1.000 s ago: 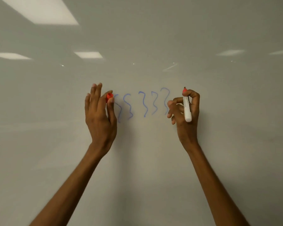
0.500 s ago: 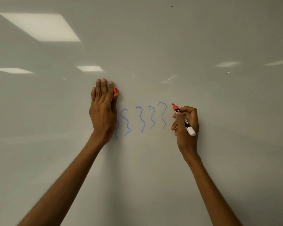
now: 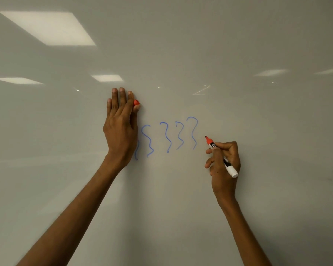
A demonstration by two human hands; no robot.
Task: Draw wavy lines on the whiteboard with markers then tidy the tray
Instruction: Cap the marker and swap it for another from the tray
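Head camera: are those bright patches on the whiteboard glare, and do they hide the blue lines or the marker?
In the head view the bright patches are ceiling-light reflections on the whiteboard, all above the blue wavy lines, which read clearly; the red marker in the right hand is sharp; the left hand, pinching a red cap, covers part of the leftmost line.

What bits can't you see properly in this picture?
Head view only.
The red cap: mostly hidden behind the left hand.
The leftmost blue line: upper part covered by that hand.
The red marker: label too small, partly under the right hand.
The tray: outside the frame.
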